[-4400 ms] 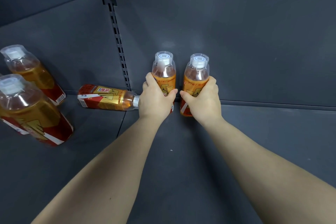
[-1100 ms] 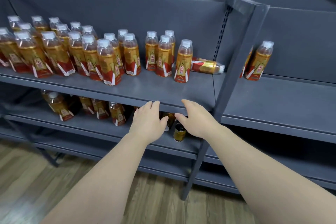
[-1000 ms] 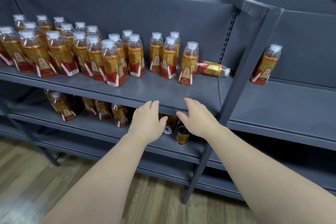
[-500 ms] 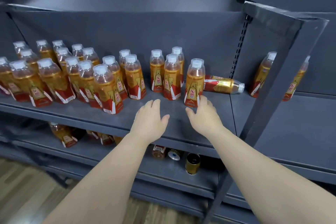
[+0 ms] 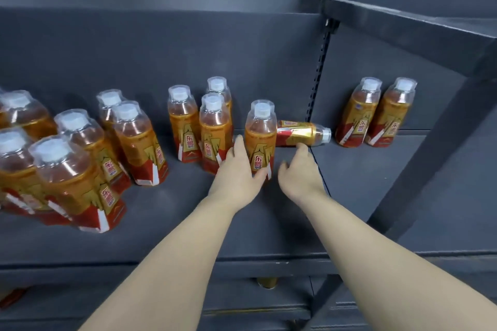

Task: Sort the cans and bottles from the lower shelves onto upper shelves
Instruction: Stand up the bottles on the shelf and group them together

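Front bottle stands upright on the upper shelf, at the right end of the group. Fallen bottle lies on its side just behind and right of it, cap pointing right, toward the slotted post. Change over the last second: both hands were low at the shelf's front lip, over the cans on the lower shelf, and empty. They have since come up and in over the upper shelf, still empty, so nothing was lifted from below. Reading: this step is probably tidying (righting the fallen bottle or closing up the row), not a transfer. Left hand: fingers straight along the front bottle's left side, thumb across its lower front, touching but not closed round it. Right hand: released, palm down, fingers loosely spread, tips at the fallen bottle's near edge; contact cannot be told. Both forearms extended, roughly parallel. One can shows below the lip, so lower-shelf stock remains.
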